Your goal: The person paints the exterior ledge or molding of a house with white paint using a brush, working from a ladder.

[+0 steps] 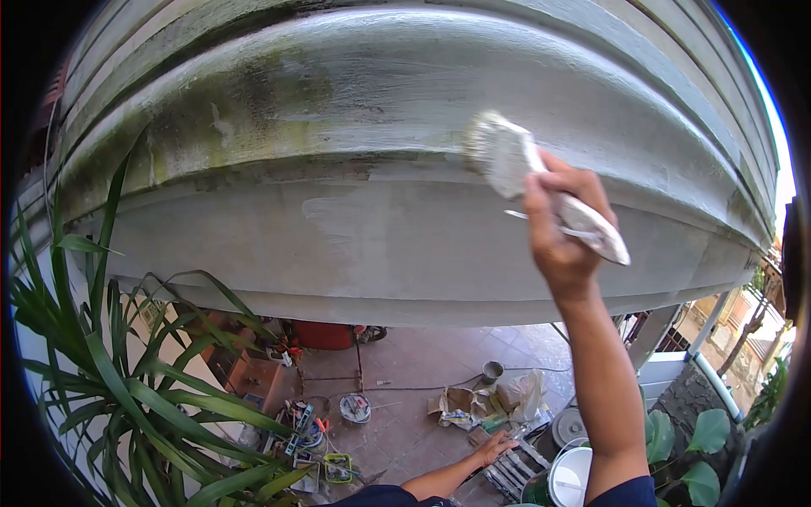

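My right hand [568,220] is closed round the handle of a wide brush [507,156] caked with white paint. Its bristles, a little blurred, are at the lower edge of the curved moulding [405,93]. The moulding is pale and whitish at the middle and right, and stained dark and green at the left. Low in the view, my left hand [495,448] lies at the top end of a grey slatted wooden piece [517,470]. Its fingers look stretched out. Right of it stands a bucket with white paint [570,475].
Long green leaves [144,380] fill the left side. On the tiled floor [405,355] far below are a tub [355,409], scattered tools, crumpled bags [519,395] and a small pail [492,370]. A round grey lid [569,427] and broad leaves [708,431] are at the lower right.
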`<state>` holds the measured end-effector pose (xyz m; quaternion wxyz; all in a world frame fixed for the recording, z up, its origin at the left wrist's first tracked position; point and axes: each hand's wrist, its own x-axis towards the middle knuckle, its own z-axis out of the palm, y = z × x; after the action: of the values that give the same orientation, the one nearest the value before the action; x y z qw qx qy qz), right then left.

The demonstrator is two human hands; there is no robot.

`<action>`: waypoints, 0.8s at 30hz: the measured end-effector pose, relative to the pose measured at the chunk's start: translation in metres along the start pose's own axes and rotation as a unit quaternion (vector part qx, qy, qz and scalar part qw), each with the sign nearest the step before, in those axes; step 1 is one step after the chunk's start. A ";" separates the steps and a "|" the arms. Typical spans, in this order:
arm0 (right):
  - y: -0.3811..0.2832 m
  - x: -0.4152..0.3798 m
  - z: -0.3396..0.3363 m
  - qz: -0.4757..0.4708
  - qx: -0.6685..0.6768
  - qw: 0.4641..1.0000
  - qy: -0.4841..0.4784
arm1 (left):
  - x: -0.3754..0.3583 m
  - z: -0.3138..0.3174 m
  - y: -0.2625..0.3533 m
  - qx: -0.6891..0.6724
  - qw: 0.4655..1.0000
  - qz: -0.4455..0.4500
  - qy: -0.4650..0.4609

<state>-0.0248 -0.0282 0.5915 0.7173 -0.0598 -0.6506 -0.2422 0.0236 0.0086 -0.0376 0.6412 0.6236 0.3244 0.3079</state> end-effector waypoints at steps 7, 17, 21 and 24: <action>0.024 0.009 -0.089 -0.056 -0.212 0.975 -0.025 | -0.013 0.005 0.024 -0.017 0.999 0.035 0.038; -0.096 0.040 0.171 -0.252 -0.003 0.964 -0.081 | 0.000 0.000 -0.005 0.016 1.000 0.020 0.006; -0.095 0.054 0.205 -0.172 0.191 0.964 -0.062 | 0.021 0.007 -0.048 0.019 0.991 0.117 0.061; -0.055 0.066 0.167 -0.049 0.258 0.962 -0.074 | 0.004 0.002 -0.016 0.040 0.998 0.043 0.023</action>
<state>-0.1969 -0.0274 0.6667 0.6450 0.1420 -0.7447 -0.0959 0.0277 0.0098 -0.0535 0.5941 0.6551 0.3239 0.3362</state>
